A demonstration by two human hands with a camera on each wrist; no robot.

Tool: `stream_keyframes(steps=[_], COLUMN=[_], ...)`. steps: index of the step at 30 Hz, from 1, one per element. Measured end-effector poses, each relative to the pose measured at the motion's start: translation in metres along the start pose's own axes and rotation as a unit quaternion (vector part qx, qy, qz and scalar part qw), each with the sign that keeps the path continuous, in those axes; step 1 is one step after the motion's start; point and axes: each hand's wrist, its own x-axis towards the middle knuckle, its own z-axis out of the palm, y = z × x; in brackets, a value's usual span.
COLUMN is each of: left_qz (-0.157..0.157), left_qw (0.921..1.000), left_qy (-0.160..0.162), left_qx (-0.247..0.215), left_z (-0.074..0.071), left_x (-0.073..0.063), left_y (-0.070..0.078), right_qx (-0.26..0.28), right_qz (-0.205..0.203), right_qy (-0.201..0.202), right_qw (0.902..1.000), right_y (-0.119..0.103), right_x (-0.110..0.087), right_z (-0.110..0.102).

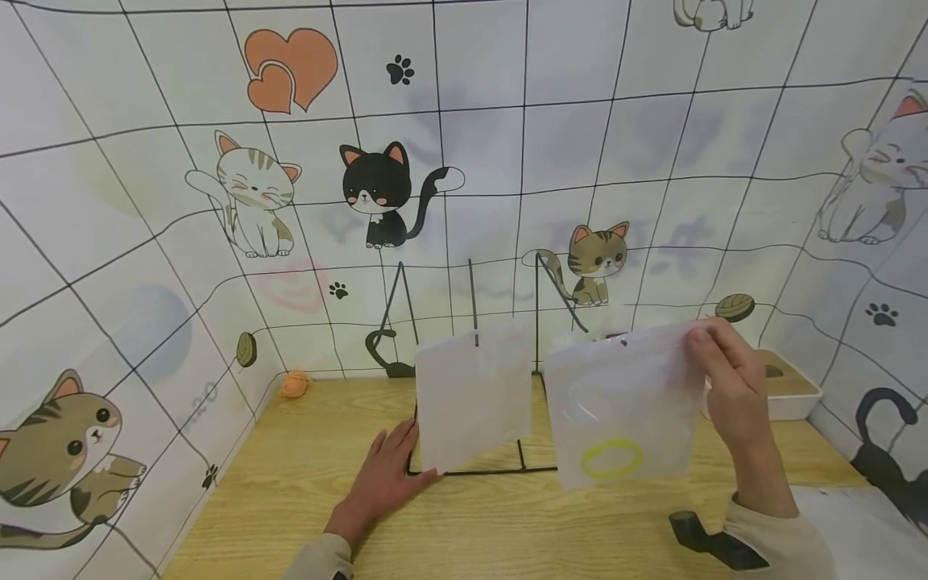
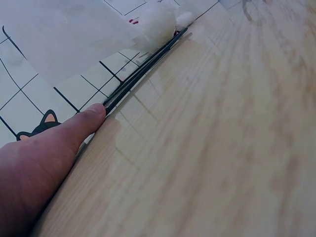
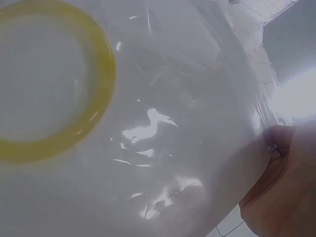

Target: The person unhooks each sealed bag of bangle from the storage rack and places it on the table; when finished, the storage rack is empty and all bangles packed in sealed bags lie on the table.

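White, black-gridded, cat-printed sheeting (image 1: pixel 482 153) backs a pale wood-grain desk (image 1: pixel 522 532) bearing a black wire rack (image 1: pixel 537 322); left hand (image 1: pixel 387 474) spread with fingers straight beside it, thumb touching its front. Grip of the right hand (image 1: pixel 738 391) narrowed to a pinch on the upper right corner of a translucent plastic bag (image 1: pixel 645 411) showing a yellow ring (image 3: pixel 106 69), held before the rack's right side. Bag upright, punched edge uppermost, sloping up rightward; near-square outline, long axis indeterminate.

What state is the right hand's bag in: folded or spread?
Spread: the bag hangs broad from the right hand, a yellow ring showing.
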Motion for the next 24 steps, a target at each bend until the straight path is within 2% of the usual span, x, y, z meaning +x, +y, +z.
stream_keyframes(steps=[2,5,9,12,15,18,21,24], left_qz=[0.010,0.019,0.023,0.028,0.027,0.019,0.010,0.007], left_qw=[0.9999,0.9998,0.9997,0.9994,0.9993,0.9995,0.9999,0.9999], left_qy=[0.005,0.004,0.006,0.018,0.027,0.024,0.010,0.006], left_qx=[-0.005,-0.012,-0.008,0.000,0.004,0.004,0.003,0.010], left_z=[0.001,0.002,0.003,0.003,0.003,0.002,0.001,0.000], left_x=[0.001,0.003,0.006,0.005,0.003,0.000,-0.002,-0.003], left_y=[0.003,0.008,0.009,0.007,0.003,-0.001,-0.002,-0.003], right_qx=[-0.018,-0.015,-0.054,-0.086,-0.069,-0.113,-0.187,-0.218], right_qz=[0.000,0.006,0.025,0.037,0.043,0.051,0.067,0.078], right_qy=[-0.006,-0.010,-0.008,-0.013,-0.020,-0.025,-0.034,-0.051], right_qw=[0.9998,0.9998,0.9982,0.9955,0.9965,0.9920,0.9796,0.9715], right_y=[-0.002,-0.004,-0.005,-0.008,-0.012,-0.020,-0.028,-0.034], right_x=[-0.001,-0.003,-0.005,-0.002,0.005,0.011,0.012,0.007], right_z=[-0.002,-0.008,-0.016,-0.020,-0.022,-0.025,-0.030,-0.037])
